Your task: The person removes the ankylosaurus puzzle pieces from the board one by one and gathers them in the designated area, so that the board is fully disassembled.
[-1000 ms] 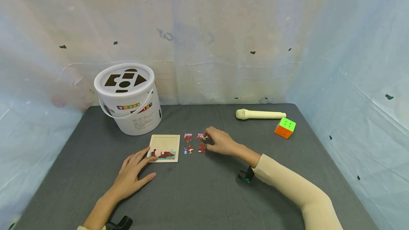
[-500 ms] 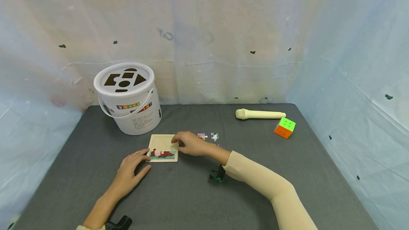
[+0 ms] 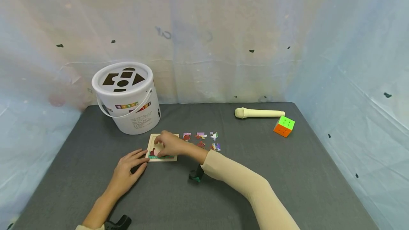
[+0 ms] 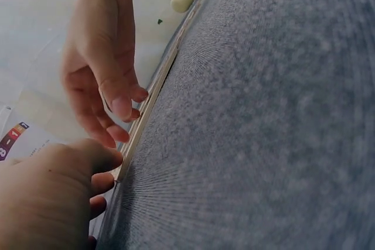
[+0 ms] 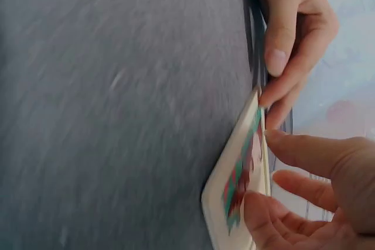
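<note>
My left hand (image 3: pixel 129 169) lies at the left edge of a small square wooden puzzle board (image 3: pixel 153 137), its fingertips right at the rim. Over the same board is my right hand (image 3: pixel 170 143), coming in from the right. In the right wrist view, thumb and index finger (image 5: pixel 304 150) of that hand are spread apart, with nothing visible between them. Brown, pink and green puzzle pieces (image 5: pixel 234 194) line the board's near side. Beside the board lie loose puzzle pieces (image 3: pixel 186 136) in two rows, partly hidden by the right forearm.
A white bucket (image 3: pixel 140 113) with shaped holes in its lid stands behind the board to the left. At the back right are a cream toy microphone (image 3: pixel 260 113) and a green and orange puzzle cube (image 3: pixel 284 126). Plastic sheeting (image 3: pixel 207 45) rises behind the grey table (image 3: pixel 255 152).
My right hand has moved left from the loose pieces to over the board, uncovering pieces on the right. The left hand has shifted slightly but stays at the board's left edge.
</note>
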A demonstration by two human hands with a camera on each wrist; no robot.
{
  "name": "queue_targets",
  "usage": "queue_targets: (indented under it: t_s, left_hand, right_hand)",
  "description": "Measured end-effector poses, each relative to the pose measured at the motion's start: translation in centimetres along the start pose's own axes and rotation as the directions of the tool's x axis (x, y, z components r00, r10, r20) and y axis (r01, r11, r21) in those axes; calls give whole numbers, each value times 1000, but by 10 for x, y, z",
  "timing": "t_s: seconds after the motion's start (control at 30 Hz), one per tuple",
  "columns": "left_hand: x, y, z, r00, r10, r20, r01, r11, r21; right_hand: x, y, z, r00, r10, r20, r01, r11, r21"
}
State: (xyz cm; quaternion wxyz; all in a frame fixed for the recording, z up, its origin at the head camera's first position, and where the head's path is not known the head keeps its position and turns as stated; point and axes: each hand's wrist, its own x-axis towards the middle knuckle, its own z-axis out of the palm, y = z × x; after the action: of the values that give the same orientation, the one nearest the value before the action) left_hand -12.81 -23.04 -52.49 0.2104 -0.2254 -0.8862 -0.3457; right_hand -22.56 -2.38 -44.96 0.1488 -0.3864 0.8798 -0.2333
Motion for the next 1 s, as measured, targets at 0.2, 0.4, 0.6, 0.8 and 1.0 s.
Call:
queue_targets:
  t_s: [0.2,0.4,0.6,0.8,1.0]
  left_hand:
    - [1,2,-1,1000,20,-4,-20,1000,-19]
    - [0,4,-1,1000,9,8,-9,1000,-23]
    - [0,5,-3,1000,4,12,-4,1000,-24]
    - [0,5,-3,1000,5,9,-5,1000,-26]
    - [0,3,-3,1000,2,7,-2,1000,-27]
  right_hand:
    - [7,-11,10,998,65,-11,-65,998,-20]
    - [8,-16,16,991,126,-48,-129,990,-55]
    - [8,-18,21,990,137,-41,-140,988,-71]
    - [8,-19,22,990,138,-41,-141,987,-74]
    - [8,-21,20,990,135,-50,-139,986,-92]
